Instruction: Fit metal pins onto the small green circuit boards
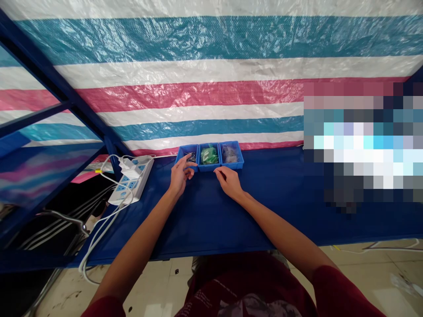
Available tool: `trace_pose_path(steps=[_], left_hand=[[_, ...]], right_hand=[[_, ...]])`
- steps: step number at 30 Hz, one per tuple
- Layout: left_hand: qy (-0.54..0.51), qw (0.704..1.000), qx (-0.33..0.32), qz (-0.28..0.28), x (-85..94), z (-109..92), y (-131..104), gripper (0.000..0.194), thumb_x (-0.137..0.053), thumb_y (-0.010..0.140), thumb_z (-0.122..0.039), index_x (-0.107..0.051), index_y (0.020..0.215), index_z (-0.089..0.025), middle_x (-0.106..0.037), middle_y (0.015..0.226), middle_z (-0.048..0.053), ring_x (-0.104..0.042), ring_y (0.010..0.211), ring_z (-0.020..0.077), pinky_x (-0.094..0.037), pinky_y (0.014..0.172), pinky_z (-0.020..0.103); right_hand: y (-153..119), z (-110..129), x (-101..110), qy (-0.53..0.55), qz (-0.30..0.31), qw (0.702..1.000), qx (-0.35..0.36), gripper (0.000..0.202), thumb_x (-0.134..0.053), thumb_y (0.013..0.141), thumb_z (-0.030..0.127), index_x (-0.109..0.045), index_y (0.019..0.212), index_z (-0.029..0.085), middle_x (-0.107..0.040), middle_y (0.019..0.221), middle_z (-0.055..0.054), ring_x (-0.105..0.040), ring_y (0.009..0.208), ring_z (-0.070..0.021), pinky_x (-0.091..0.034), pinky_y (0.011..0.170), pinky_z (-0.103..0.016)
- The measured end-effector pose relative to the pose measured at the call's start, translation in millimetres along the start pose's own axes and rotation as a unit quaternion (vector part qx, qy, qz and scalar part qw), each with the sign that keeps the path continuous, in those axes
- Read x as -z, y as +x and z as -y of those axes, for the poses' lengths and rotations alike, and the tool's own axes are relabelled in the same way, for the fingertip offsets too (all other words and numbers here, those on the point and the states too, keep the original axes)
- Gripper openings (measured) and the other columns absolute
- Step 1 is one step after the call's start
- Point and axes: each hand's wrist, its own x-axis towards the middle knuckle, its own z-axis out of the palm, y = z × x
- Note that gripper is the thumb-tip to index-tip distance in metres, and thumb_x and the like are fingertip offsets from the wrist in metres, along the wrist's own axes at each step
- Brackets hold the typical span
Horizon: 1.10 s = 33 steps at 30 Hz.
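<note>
Three small blue bins stand side by side at the back of the blue table. Small dark metal-looking pieces lie in the left bin. The middle bin contains a green plastic bag, and clear plastic packets fill the right bin. My left hand is open at the front of the left bin, fingers apart and reaching over its edge. Just in front of the middle and right bins, my right hand is closed in a pinch; anything between its fingertips is too small to make out.
A white power strip with a plugged-in adapter lies on the left of the table. White cables trail over the front edge. Striped plastic sheeting hangs behind the bins. The right side is pixelated.
</note>
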Motion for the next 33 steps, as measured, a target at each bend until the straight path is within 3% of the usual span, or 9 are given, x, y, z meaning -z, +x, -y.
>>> trace_pose_path(steps=[3,7,12,20,24,26,29,31,33], left_hand=[[-0.003,0.999,-0.041,-0.012,-1.5,0,-1,0.030,-0.068,0.078,-0.045,-0.061,0.077,-0.015,-0.059,0.061,-0.001,-0.048,0.042,0.0067,-0.031,0.038,0.019],[0.080,0.993,-0.086,0.012,-2.8,3,-5,0.050,-0.064,0.083,-0.043,-0.038,0.048,-0.018,-0.033,0.038,-0.007,-0.035,0.032,0.0056,-0.024,0.036,0.020],[0.278,0.950,-0.119,0.082,-7.0,5,-17,0.063,-0.053,0.090,-0.048,-0.037,0.036,-0.019,-0.041,0.032,-0.001,-0.038,0.032,0.0075,-0.032,0.042,0.023],[0.460,0.848,-0.219,0.148,-7.7,12,-19,0.041,-0.041,0.095,-0.041,-0.061,0.068,-0.018,-0.063,0.058,0.000,-0.059,0.056,0.0135,-0.045,0.064,0.025],[0.464,0.828,-0.261,0.176,-6.0,19,-18,0.029,-0.041,0.095,-0.033,-0.067,0.096,-0.020,-0.071,0.082,0.004,-0.065,0.072,0.0166,-0.050,0.072,0.028],[0.461,0.824,-0.292,0.151,-6.4,18,-19,0.026,-0.043,0.095,-0.031,-0.067,0.100,-0.021,-0.071,0.092,0.005,-0.066,0.083,0.0183,-0.051,0.080,0.030],[0.484,0.806,-0.336,0.053,-8.0,13,-21,0.025,-0.044,0.095,-0.028,-0.068,0.099,-0.022,-0.068,0.107,0.008,-0.062,0.104,0.0221,-0.047,0.095,0.038],[0.520,0.785,-0.336,-0.015,-8.6,10,-22,0.025,-0.046,0.094,-0.027,-0.066,0.107,-0.022,-0.063,0.119,0.010,-0.056,0.116,0.0256,-0.042,0.102,0.043],[0.560,0.767,-0.311,-0.034,-8.2,12,-21,0.030,-0.047,0.093,-0.027,-0.062,0.119,-0.022,-0.059,0.126,0.012,-0.051,0.123,0.0283,-0.039,0.105,0.046]], right_hand=[[0,0,0,0.002,0.001,1.000,0.003,0.030,-0.041,0.096,0.033,-0.067,0.091,0.020,-0.069,0.087,-0.007,-0.063,0.076,-0.0189,-0.048,0.072,-0.030],[-1,-1,-1,0.002,0.001,1.000,0.004,0.030,-0.041,0.096,0.033,-0.067,0.092,0.020,-0.069,0.087,-0.007,-0.063,0.077,-0.0188,-0.048,0.072,-0.030],[0,-3,0,-0.015,-0.002,1.000,0.002,0.028,-0.042,0.095,0.031,-0.067,0.090,0.019,-0.070,0.087,-0.007,-0.064,0.077,-0.0188,-0.048,0.073,-0.029],[-1,-7,-1,-0.068,-0.015,0.997,-0.023,0.024,-0.044,0.093,0.026,-0.067,0.087,0.018,-0.068,0.084,-0.005,-0.061,0.073,-0.0178,-0.046,0.071,-0.029],[-1,-3,0,-0.075,-0.029,0.997,-0.014,0.024,-0.044,0.093,0.025,-0.067,0.089,0.018,-0.066,0.082,-0.005,-0.059,0.072,-0.0171,-0.047,0.070,-0.029],[0,-1,1,-0.078,-0.059,0.995,-0.003,0.025,-0.043,0.094,0.025,-0.067,0.091,0.019,-0.066,0.085,-0.006,-0.060,0.077,-0.0178,-0.048,0.074,-0.029],[1,-2,2,-0.118,-0.107,0.987,0.005,0.026,-0.042,0.094,0.025,-0.067,0.095,0.018,-0.066,0.097,-0.009,-0.059,0.097,-0.0214,-0.047,0.090,-0.036],[1,-5,1,-0.164,-0.112,0.980,-0.002,0.026,-0.043,0.093,0.023,-0.067,0.102,0.018,-0.064,0.112,-0.012,-0.054,0.112,-0.0249,-0.040,0.103,-0.044],[1,-9,-1,-0.208,-0.094,0.974,-0.015,0.030,-0.044,0.091,0.020,-0.064,0.113,0.016,-0.060,0.124,-0.013,-0.047,0.124,-0.0279,-0.029,0.112,-0.051]])
